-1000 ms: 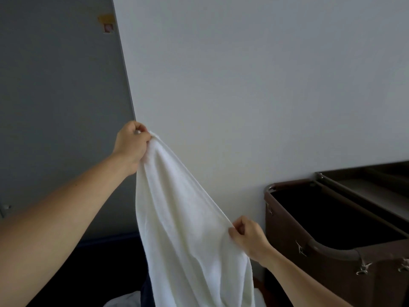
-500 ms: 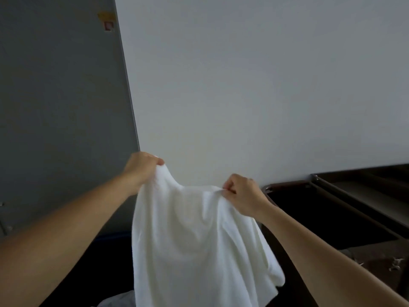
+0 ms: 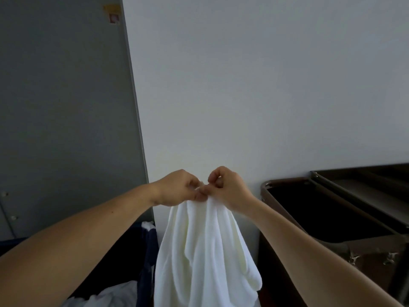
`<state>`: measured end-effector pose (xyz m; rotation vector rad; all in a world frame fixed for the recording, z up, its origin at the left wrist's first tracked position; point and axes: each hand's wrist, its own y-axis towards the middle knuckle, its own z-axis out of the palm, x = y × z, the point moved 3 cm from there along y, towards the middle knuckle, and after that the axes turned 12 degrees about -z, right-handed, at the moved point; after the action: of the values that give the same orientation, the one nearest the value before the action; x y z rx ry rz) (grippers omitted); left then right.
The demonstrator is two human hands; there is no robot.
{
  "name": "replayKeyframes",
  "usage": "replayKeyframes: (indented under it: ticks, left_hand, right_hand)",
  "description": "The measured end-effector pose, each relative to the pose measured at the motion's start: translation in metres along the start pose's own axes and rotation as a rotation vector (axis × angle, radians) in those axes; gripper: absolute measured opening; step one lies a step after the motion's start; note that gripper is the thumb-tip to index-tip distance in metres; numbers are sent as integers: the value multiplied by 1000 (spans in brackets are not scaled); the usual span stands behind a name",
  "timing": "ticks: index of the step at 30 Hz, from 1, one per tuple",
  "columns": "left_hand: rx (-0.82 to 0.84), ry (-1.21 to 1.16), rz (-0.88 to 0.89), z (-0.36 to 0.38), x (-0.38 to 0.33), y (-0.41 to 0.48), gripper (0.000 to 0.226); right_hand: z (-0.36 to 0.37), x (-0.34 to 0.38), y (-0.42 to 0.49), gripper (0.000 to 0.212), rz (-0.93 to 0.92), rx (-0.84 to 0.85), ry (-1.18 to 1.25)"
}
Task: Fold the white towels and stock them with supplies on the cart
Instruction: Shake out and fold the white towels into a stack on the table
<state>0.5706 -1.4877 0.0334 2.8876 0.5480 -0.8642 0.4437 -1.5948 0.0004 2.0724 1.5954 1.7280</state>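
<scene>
Both the left hand (image 3: 177, 189) and right hand (image 3: 228, 187) pinch the top edge of a soft white terry towel (image 3: 205, 258) hanging limp beside the brown cart (image 3: 345, 229); it looks light, best held by corners.

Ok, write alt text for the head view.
The left hand and right hand pinch together the top of a white terry towel hanging before a pale wall. A dark brown cart stands to the right.
</scene>
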Motion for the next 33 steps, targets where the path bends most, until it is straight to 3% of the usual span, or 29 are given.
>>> replayKeyframes:
  ticks: [3,8,12,19,24,29,33]
  left_hand:
    - [-86,-15,-7,0,0,1,26]
    - [-228,-55,-47,-16,1,15,19]
    - [-366,-170,-84,-31,7,25,19]
    - [-266,-131,34,-10,-23,32,20]
    - [-211,-42,72,5,-25,33,24]
    - [-242,-33,32,-2,-13,35,21]
    - [-295,-35,-15,-13,3,40,22]
  right_hand:
    - [4,-28,-24,34,103,18,91]
    - [-12,-69,-43,19,185,-35,-42]
    - [-28,-89,-47,25,176,-59,-273]
    - [-2,-65,-35,32,21,-58,-289]
    - [-8,-59,-21,16,12,-185,-335]
    - [-16,-68,-24,21,-46,-2,-407]
    - [-26,-90,-35,19,41,166,-376]
